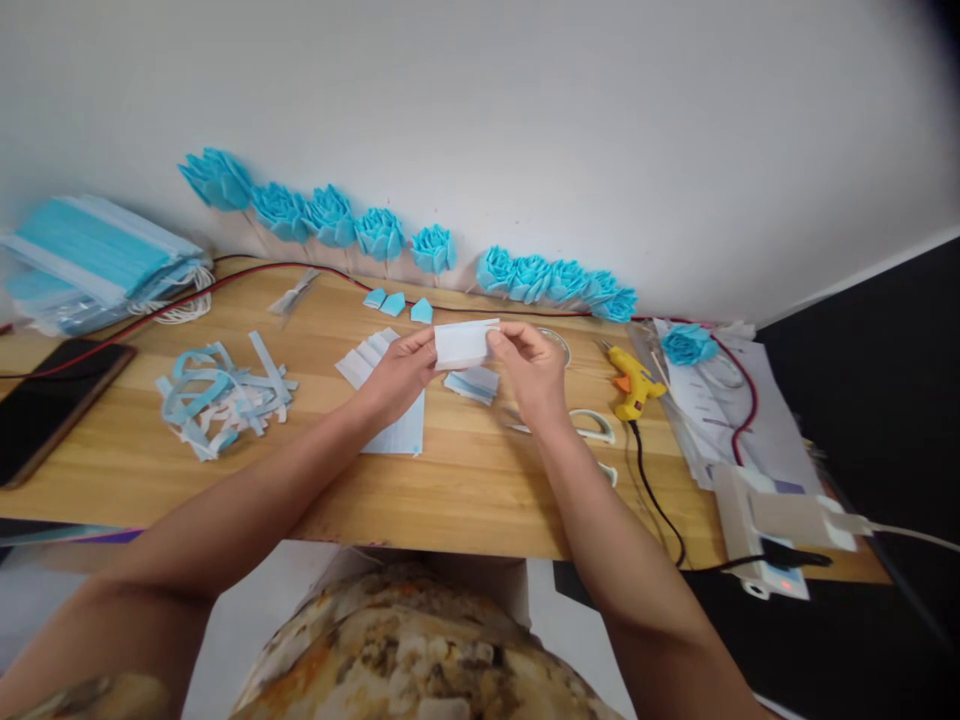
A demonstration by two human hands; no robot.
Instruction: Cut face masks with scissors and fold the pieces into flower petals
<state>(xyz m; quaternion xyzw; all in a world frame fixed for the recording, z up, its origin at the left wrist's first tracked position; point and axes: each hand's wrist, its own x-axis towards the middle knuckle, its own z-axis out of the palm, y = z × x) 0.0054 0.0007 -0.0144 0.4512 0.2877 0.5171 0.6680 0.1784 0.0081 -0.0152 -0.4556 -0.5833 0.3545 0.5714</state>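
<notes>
Between both hands a folded white piece of mask fabric (460,345) is held up over the table. My left hand (405,372) pinches its left end, and my right hand (531,368) grips its right end between thumb and fingers. Below lie pleated pale mask pieces (401,428), partly covered by my left hand and forearm. A small blue-and-white folded piece (472,385) rests just under the held fabric. Scissors with white handles (594,428) lie under my right wrist, partly hidden. Several small blue cut petals (394,304) sit behind my hands.
Blue fabric roses (379,235) lean in a row along the wall. On the left are stacked masks (105,250), a phone (56,400) and trimmed strips (225,390). At right are a yellow glue gun (634,382), another rose (688,345), papers (776,410) and a power strip (750,530).
</notes>
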